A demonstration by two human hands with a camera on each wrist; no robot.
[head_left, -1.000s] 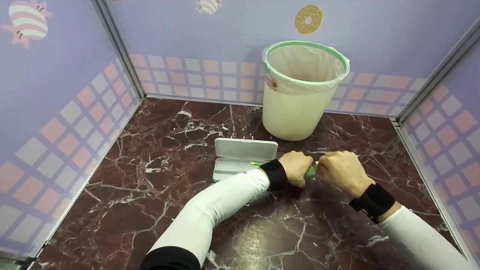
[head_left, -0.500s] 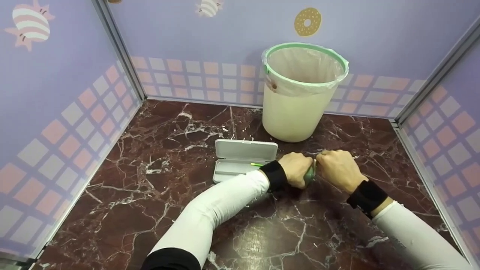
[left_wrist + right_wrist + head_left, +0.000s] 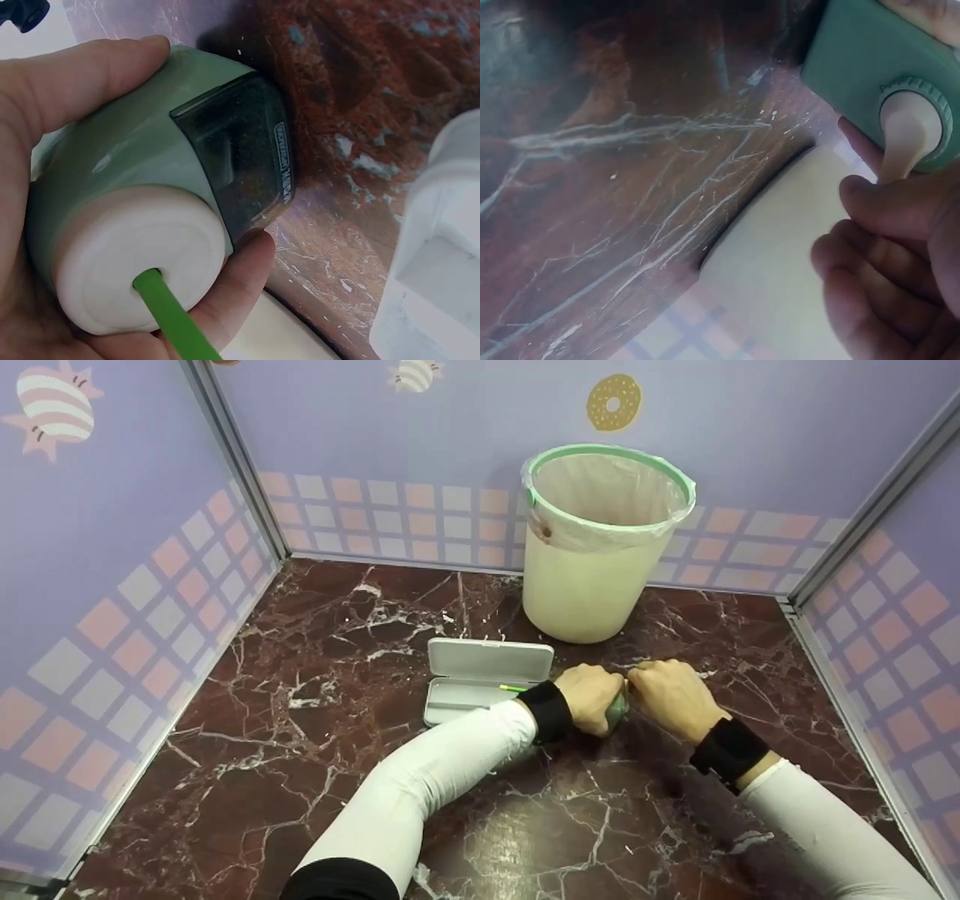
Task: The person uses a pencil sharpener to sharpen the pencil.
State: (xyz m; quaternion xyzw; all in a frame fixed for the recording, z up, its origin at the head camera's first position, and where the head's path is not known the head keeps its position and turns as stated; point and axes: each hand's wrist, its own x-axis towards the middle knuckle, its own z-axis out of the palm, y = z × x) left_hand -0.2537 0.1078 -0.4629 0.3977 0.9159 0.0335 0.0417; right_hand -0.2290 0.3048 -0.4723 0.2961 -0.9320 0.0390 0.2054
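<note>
A green hand-crank pencil sharpener [image 3: 619, 709] is gripped by my left hand [image 3: 589, 699], with the thumb over its top and fingers beneath. In the left wrist view a green pencil [image 3: 176, 319] sticks out of the hole in its round pale face [image 3: 112, 247], beside a dark see-through shavings window [image 3: 240, 150]. My right hand [image 3: 673, 695] pinches the pale crank handle [image 3: 911, 127] between thumb and finger, on the sharpener's other side. A bright green end [image 3: 512, 688] shows past the left wristband, over the pencil case.
A pale pencil case [image 3: 448, 703] lies with its lid up, left of the hands, partly behind the left forearm. Behind stands a cream bin [image 3: 589, 585] with a green rim and plastic liner. White crumbs dot the marbled tabletop [image 3: 360, 660]; patterned panels enclose three sides.
My right hand and wrist have shifted slightly left and turned a little at the crank. The left hand keeps the sharpener in nearly the same place.
</note>
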